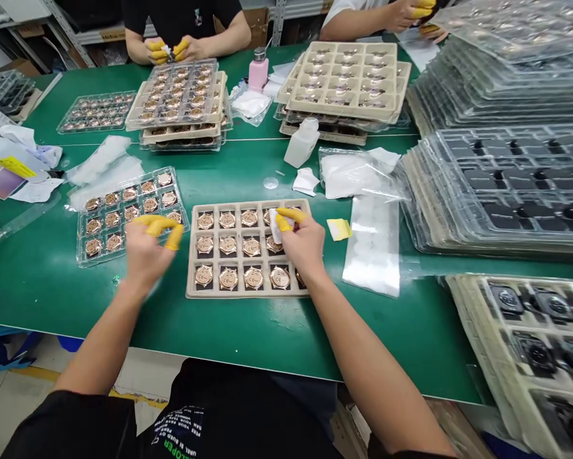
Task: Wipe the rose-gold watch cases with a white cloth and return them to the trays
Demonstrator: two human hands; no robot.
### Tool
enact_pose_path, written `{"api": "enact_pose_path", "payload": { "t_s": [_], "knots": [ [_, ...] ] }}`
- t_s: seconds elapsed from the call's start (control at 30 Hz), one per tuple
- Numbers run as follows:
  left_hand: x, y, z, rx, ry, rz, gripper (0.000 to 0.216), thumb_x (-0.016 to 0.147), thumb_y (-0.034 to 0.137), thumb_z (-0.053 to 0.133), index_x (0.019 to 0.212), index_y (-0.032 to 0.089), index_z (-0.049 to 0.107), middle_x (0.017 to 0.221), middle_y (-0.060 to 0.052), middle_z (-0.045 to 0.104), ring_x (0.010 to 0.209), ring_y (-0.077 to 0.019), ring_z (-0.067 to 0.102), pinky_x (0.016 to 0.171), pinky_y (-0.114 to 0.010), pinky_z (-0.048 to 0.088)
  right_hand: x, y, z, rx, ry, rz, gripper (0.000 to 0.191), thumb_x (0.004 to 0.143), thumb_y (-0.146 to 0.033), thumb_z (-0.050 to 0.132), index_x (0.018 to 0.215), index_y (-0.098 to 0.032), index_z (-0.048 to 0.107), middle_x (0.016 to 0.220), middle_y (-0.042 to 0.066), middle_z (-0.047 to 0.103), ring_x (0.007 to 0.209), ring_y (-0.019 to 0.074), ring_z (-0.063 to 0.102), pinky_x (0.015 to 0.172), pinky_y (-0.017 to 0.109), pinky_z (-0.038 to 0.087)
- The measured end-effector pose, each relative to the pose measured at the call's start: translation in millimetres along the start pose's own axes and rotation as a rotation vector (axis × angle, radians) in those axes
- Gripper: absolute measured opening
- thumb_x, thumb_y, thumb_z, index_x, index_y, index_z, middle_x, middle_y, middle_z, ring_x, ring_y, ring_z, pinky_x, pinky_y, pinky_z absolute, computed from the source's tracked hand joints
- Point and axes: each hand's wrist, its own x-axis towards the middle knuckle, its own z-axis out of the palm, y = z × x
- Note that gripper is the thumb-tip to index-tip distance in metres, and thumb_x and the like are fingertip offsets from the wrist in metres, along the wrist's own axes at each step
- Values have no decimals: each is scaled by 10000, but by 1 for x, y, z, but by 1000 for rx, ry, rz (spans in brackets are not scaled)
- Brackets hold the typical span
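The right hand is closed in a pinch on a white wipe, its yellow finger cots bearing on a round rose-gold piece, possibly a watch case, near the top right of a beige pulp tray; that tray lies directly under and left of the hand, its other rose-gold pieces sitting in dark pockets; the left hand is blurred, its fingers spread apart and holding nothing visible, just left of the tray and above the rim of a clear plastic tray of similar pieces; a dragged wipe could scratch the polished face or lift the piece from its pocket, while a fast swing of the left hand could clip either tray and jolt pieces loose; right of the right hand lie a small yellow-and-white slip and a clear bag on the green counter; farther right rise stacked trays; beyond the hands stand a clear squeeze bottle and a pink bottle, and a co-worker's cot-covered hands work at the far side.
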Motion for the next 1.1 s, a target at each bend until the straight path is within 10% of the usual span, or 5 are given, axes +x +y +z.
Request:
{"api": "enact_pose_path", "payload": {
  "t_s": [0.2,0.4,0.77,1.1],
  "knots": [
    [77,136,79,-104,-424,290,252,958,309,586,1031,157,774,996,-136,660,887,-267,618,792,-417,484,26,4,-20,452,345,26,367,810,-370,671,1132,-202,725,1169,84,720,1076,209,683,964,395,564],
    [113,186,128,-91,-521,314,241,863,188,707,1032,17,722,1162,-244,626,1092,-336,610,925,-453,491,38,19,-55,286,382,-6,320,763,-357,717,1029,-182,745,1053,90,745,985,230,709,939,432,583],
    [45,129,72,-577,-278,152,158,945,312,654,1038,210,731,962,-56,754,906,-209,669,829,-364,543,12,-4,-54,45,26,-127,251,848,-322,678,1064,-239,774,1013,50,773,914,194,699,917,411,561],
    [8,114,83,-1128,-354,-153,257,850,346,761,1051,187,783,1003,-83,798,809,-175,765,791,-325,659,-30,-38,-37,86,-285,-424,201,868,-273,726,1056,-294,794,851,16,749,743,153,673,660,293,540]
  ]
}}
